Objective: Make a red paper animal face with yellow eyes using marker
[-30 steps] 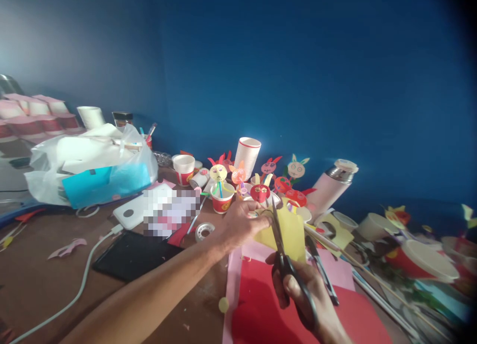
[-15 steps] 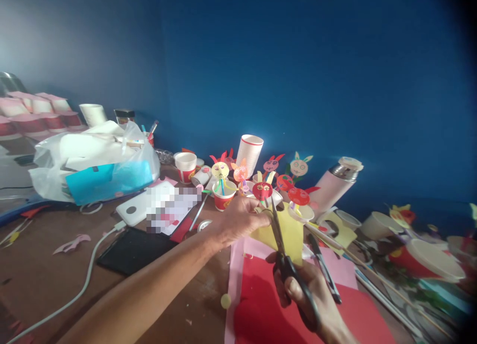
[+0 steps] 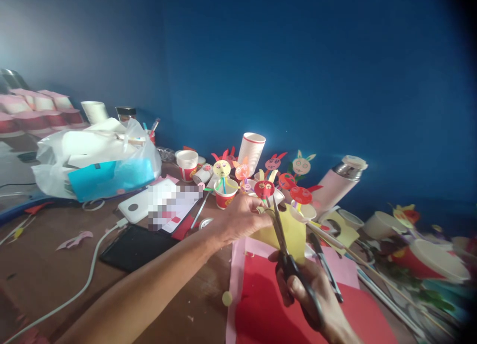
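Yellow paper (image 3: pixel 296 230) is sitting at the centre of my feed, and I'm seeing it held up between the two hands, over the near sheets and in front of the paper cups. Behind everything, the blue wall (image 3: pixel 298 76) is filling most of my view. Below it, the brown table (image 3: pixel 186 294) is carrying all the clutter. On the left, a clear plastic bag (image 3: pixel 52 160) is bulging with white pieces, and a blue folder (image 3: pixel 99 180) is leaning at its front. Nearer, a pink sheet (image 3: pixel 235 274) is showing along the edges of a red sheet (image 3: pixel 264 299) that is lying over it. Off to the right, a pink flask (image 3: pixel 333 187) is standing by the wall.

Now the hands! The left hand (image 3: pixel 242 217) is pinching the yellow paper by its left side, thumb and fingers closing on it. The right hand (image 3: pixel 305 284) is gripping the black-handled scissors (image 3: pixel 288 265), and their blades are pointing up and away, crossing in front of the paper; whether they're biting into it, I'm not able to tell. Just past the left hand, a red-and-white cup (image 3: pixel 225 200) is holding up a yellow paper head (image 3: pixel 222 169). Right of the scissors, a pen (image 3: pixel 328 269) is lying over the sheets. A tape roll (image 3: pixel 205 223) is peeking out beyond the left forearm, and, smallest of all, a pale yellow disc (image 3: pixel 227 298) is resting beside the pink sheet's left edge.
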Demonstrator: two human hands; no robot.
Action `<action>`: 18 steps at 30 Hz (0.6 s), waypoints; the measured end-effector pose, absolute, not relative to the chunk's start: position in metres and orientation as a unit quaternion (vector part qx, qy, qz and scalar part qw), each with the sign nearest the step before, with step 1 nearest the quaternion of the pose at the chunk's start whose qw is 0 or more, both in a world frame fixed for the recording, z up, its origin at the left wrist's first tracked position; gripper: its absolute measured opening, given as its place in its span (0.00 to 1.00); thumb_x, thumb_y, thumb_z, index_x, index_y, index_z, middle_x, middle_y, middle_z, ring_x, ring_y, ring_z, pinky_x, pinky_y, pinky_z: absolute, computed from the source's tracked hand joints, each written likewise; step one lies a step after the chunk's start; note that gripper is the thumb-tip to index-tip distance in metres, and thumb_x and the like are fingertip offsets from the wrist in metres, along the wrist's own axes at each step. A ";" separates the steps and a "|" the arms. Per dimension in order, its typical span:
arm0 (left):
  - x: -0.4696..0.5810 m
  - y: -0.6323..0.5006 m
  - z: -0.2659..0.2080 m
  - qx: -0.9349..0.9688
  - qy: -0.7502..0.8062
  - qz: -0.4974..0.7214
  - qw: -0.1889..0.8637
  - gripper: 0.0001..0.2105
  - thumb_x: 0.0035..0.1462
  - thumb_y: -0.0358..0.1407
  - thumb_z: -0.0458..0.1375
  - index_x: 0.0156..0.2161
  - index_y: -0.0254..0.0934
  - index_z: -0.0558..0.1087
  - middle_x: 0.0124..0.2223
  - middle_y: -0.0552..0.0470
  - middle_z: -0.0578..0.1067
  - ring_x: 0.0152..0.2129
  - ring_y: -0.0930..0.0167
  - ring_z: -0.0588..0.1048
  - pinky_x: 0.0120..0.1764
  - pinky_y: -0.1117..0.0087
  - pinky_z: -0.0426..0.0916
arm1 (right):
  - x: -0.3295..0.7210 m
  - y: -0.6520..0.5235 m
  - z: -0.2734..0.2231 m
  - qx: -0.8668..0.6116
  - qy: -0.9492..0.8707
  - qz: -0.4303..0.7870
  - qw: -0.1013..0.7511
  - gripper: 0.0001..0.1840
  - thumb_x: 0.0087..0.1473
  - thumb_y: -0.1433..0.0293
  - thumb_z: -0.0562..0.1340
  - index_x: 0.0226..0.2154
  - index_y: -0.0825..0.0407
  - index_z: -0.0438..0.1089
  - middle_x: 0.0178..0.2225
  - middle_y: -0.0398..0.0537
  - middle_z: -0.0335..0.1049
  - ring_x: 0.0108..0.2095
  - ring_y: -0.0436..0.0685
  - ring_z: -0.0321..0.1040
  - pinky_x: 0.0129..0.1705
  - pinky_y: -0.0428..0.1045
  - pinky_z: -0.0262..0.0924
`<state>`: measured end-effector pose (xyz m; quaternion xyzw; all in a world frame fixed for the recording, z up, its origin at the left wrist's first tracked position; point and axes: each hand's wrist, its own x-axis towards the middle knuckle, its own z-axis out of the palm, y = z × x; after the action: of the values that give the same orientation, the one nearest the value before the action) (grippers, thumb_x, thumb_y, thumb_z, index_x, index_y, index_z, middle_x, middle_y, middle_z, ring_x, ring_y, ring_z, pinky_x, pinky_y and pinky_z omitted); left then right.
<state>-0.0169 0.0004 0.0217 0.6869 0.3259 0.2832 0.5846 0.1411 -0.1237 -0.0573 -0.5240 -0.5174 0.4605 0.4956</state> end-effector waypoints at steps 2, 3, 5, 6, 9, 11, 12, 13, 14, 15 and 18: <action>-0.018 0.001 0.021 0.683 0.320 0.280 0.594 0.06 0.44 0.36 0.60 0.25 0.34 0.72 0.20 0.59 0.61 0.19 0.76 0.56 0.23 0.72 0.49 | 0.143 -0.123 -0.056 -0.522 -0.524 0.465 0.486 0.31 0.45 0.45 0.64 0.38 0.55 0.70 0.17 0.39 0.60 0.17 0.49 0.57 0.20 0.46 0.58; -0.018 0.001 0.021 0.680 0.316 0.279 0.600 0.06 0.44 0.36 0.60 0.25 0.34 0.72 0.20 0.59 0.62 0.18 0.77 0.57 0.23 0.73 0.50 | 0.144 -0.123 -0.056 -0.520 -0.527 0.467 0.483 0.30 0.46 0.45 0.64 0.38 0.55 0.70 0.17 0.39 0.61 0.17 0.49 0.57 0.20 0.46 0.58; -0.018 0.001 0.022 0.680 0.316 0.278 0.601 0.06 0.44 0.36 0.60 0.24 0.34 0.71 0.20 0.59 0.62 0.19 0.77 0.57 0.23 0.73 0.51 | 0.145 -0.123 -0.057 -0.515 -0.531 0.471 0.481 0.29 0.47 0.46 0.64 0.37 0.55 0.70 0.18 0.39 0.61 0.17 0.49 0.57 0.21 0.46 0.58; -0.018 0.001 0.023 0.682 0.320 0.277 0.597 0.06 0.43 0.36 0.61 0.23 0.34 0.71 0.20 0.59 0.62 0.19 0.77 0.58 0.24 0.73 0.51 | 0.146 -0.123 -0.057 -0.512 -0.532 0.472 0.482 0.28 0.47 0.46 0.64 0.37 0.55 0.70 0.18 0.39 0.61 0.17 0.48 0.57 0.21 0.46 0.57; -0.018 0.001 0.024 0.685 0.328 0.279 0.588 0.07 0.44 0.35 0.61 0.21 0.34 0.70 0.20 0.58 0.63 0.19 0.76 0.60 0.24 0.74 0.53 | 0.145 -0.123 -0.056 -0.507 -0.528 0.475 0.487 0.27 0.47 0.47 0.64 0.36 0.54 0.70 0.17 0.38 0.60 0.16 0.47 0.55 0.20 0.45 0.56; -0.017 0.001 0.024 0.680 0.322 0.285 0.594 0.07 0.43 0.34 0.61 0.20 0.35 0.70 0.20 0.58 0.63 0.20 0.76 0.61 0.24 0.74 0.55 | 0.143 -0.124 -0.054 -0.510 -0.522 0.475 0.492 0.27 0.46 0.47 0.65 0.34 0.54 0.70 0.17 0.38 0.59 0.16 0.47 0.54 0.19 0.44 0.57; -0.017 0.002 0.024 0.678 0.320 0.288 0.596 0.07 0.43 0.34 0.62 0.20 0.35 0.70 0.19 0.58 0.63 0.20 0.75 0.62 0.24 0.74 0.56 | 0.141 -0.124 -0.052 -0.514 -0.517 0.474 0.494 0.27 0.46 0.47 0.65 0.34 0.54 0.70 0.17 0.38 0.59 0.17 0.47 0.53 0.19 0.44 0.57; -0.017 0.002 0.023 0.677 0.318 0.290 0.597 0.07 0.43 0.34 0.62 0.20 0.35 0.70 0.19 0.58 0.63 0.20 0.75 0.63 0.25 0.74 0.57 | 0.140 -0.125 -0.050 -0.518 -0.510 0.474 0.497 0.27 0.45 0.46 0.66 0.33 0.54 0.70 0.17 0.38 0.59 0.17 0.46 0.53 0.19 0.44 0.57; -0.017 0.002 0.022 0.677 0.318 0.291 0.597 0.07 0.43 0.34 0.62 0.20 0.35 0.70 0.19 0.58 0.63 0.20 0.75 0.63 0.25 0.74 0.57 | 0.139 -0.125 -0.048 -0.522 -0.503 0.474 0.499 0.27 0.44 0.46 0.66 0.32 0.54 0.70 0.17 0.38 0.59 0.17 0.46 0.53 0.19 0.44 0.57; -0.017 0.003 0.021 0.677 0.317 0.291 0.596 0.07 0.43 0.34 0.62 0.20 0.35 0.70 0.19 0.58 0.63 0.20 0.75 0.63 0.25 0.74 0.57 | 0.138 -0.126 -0.046 -0.525 -0.498 0.475 0.501 0.27 0.43 0.46 0.67 0.32 0.54 0.70 0.17 0.38 0.59 0.17 0.46 0.53 0.19 0.44 0.57; -0.017 0.004 0.020 0.680 0.316 0.287 0.596 0.07 0.44 0.34 0.62 0.20 0.35 0.71 0.20 0.57 0.65 0.21 0.74 0.64 0.24 0.74 0.58 | 0.136 -0.126 -0.042 -0.529 -0.491 0.476 0.503 0.28 0.42 0.46 0.68 0.31 0.54 0.70 0.17 0.38 0.59 0.17 0.46 0.53 0.19 0.44 0.57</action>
<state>-0.0171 0.0036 0.0200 0.6801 0.3157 0.2874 0.5960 0.1361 -0.1260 -0.0420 -0.5285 -0.4913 0.4760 0.5027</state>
